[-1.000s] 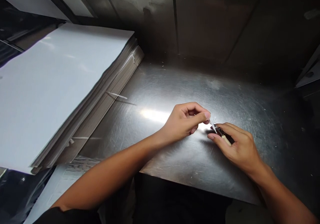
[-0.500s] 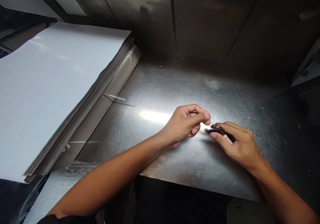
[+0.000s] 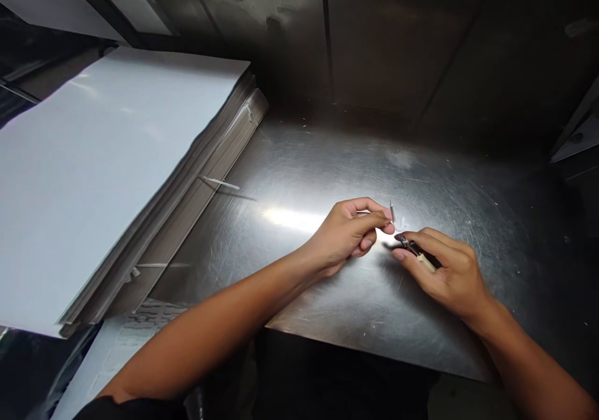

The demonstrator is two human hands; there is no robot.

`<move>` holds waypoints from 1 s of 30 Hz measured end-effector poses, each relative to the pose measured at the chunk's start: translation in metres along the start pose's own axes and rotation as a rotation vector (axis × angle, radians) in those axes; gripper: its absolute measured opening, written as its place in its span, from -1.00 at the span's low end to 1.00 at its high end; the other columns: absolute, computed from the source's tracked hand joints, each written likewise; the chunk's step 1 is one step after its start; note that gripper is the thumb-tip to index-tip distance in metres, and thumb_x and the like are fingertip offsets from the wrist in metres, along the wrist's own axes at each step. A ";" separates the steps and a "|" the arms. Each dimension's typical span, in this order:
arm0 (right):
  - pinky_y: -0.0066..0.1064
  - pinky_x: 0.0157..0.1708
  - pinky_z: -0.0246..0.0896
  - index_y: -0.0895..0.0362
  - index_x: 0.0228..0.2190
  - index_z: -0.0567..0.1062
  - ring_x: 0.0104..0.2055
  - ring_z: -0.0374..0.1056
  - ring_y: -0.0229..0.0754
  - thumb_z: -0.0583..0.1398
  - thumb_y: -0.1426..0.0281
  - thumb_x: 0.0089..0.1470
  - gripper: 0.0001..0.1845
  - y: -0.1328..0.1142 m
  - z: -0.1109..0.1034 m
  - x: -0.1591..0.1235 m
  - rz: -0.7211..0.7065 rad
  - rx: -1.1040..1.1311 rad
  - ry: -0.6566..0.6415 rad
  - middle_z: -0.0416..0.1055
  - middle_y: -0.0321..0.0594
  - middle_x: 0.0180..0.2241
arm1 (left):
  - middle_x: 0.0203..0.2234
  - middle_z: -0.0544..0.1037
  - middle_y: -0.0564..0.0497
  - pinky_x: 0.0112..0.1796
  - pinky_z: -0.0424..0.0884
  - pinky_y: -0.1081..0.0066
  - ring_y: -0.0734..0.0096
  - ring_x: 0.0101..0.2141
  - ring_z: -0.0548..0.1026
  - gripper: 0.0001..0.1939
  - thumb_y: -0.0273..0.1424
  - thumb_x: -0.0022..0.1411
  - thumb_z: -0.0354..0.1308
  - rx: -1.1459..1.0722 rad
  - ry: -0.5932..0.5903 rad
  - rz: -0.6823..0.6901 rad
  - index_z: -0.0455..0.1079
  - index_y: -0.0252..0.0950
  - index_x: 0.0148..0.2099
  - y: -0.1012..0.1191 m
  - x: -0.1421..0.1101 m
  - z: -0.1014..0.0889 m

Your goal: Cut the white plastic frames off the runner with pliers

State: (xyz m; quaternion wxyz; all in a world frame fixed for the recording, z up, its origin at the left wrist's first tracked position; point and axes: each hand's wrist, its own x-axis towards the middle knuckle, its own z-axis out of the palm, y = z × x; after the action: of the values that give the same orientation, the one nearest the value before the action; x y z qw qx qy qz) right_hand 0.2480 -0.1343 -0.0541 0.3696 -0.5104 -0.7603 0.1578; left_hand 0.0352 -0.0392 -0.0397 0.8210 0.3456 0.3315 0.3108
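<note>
My left hand (image 3: 353, 233) is closed in a pinch between thumb and forefinger. From that pinch rises a slim, pointed grey metal-looking piece (image 3: 392, 211). Just right of it shows a small white, translucent hooked bit (image 3: 401, 224), apparently plastic; I cannot tell whether the two are joined. My right hand (image 3: 449, 273) grips small nippers (image 3: 425, 261) with dark metal jaws and a cream handle. Their tip points at the left fingertips, a short gap away. Most of the handle is hidden in the palm. Both hands are above the steel table (image 3: 327, 307).
A thick stack of large white sheets (image 3: 126, 158) takes up the left side. Thin white strips (image 3: 221, 183) stick out of its edge. Printed paper (image 3: 112, 351) lies below the stack. Dark metal panels (image 3: 397, 45) stand behind the table, and tiny scraps dot its surface.
The slim grey piece in my left fingers now stands up higher and shows more of its length. The nippers' tip has drawn slightly away from the white bit. The view has shifted a little.
</note>
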 end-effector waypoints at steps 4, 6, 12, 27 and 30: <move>-0.25 -0.21 0.38 0.09 0.03 0.64 -0.24 0.51 -0.11 0.32 0.21 0.61 -0.79 0.002 0.000 -0.001 0.087 0.000 -0.006 0.56 -0.21 -0.19 | -0.28 0.72 -0.08 -0.71 0.07 0.68 0.73 -0.64 0.32 -0.75 -0.37 0.25 0.54 0.007 0.050 0.110 0.55 -0.35 -0.19 0.008 -0.003 0.000; -0.24 -0.18 0.41 0.08 0.04 0.64 -0.18 0.54 -0.07 0.29 0.15 0.63 -0.74 0.003 0.000 -0.002 0.134 0.004 -0.008 0.58 -0.18 -0.14 | -0.27 0.73 -0.08 -0.71 0.07 0.68 0.70 -0.65 0.36 -0.66 -0.33 0.20 0.61 0.007 0.048 0.119 0.50 -0.32 -0.19 0.009 -0.004 0.001; -0.25 -0.10 0.49 0.05 0.10 0.63 0.01 0.58 0.00 0.20 0.06 0.68 -0.64 0.003 -0.001 -0.003 0.200 0.055 0.028 0.60 -0.13 0.02 | -0.57 0.56 0.11 -0.74 0.09 0.67 0.60 -0.71 0.38 -0.54 -0.31 0.14 0.69 0.078 0.015 0.126 0.41 -0.27 -0.24 0.001 -0.007 0.005; -0.28 -0.06 0.45 0.04 0.09 0.64 -0.04 0.55 -0.07 0.27 0.24 0.60 -0.79 -0.002 -0.003 0.000 0.234 0.116 0.008 0.59 -0.19 -0.01 | -0.15 0.72 -0.15 -0.47 0.58 0.58 0.42 -0.31 0.63 -0.74 -0.33 0.40 0.51 0.266 -0.036 0.397 0.49 -0.31 -0.20 -0.014 -0.012 0.006; -0.30 -0.03 0.45 0.03 0.10 0.65 -0.03 0.56 -0.10 0.26 0.25 0.60 -0.80 -0.003 -0.004 0.001 0.239 0.127 0.010 0.59 -0.21 0.01 | -0.15 0.72 -0.14 -0.48 0.58 0.58 0.43 -0.32 0.61 -0.74 -0.34 0.41 0.50 0.264 -0.043 0.392 0.48 -0.31 -0.21 -0.015 -0.013 0.006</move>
State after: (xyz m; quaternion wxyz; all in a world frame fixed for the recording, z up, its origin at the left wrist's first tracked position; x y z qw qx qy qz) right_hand 0.2485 -0.1357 -0.0494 0.3834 -0.5737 -0.6808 0.2458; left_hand 0.0363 -0.0590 -0.0438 0.6995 0.5143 0.2784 0.4108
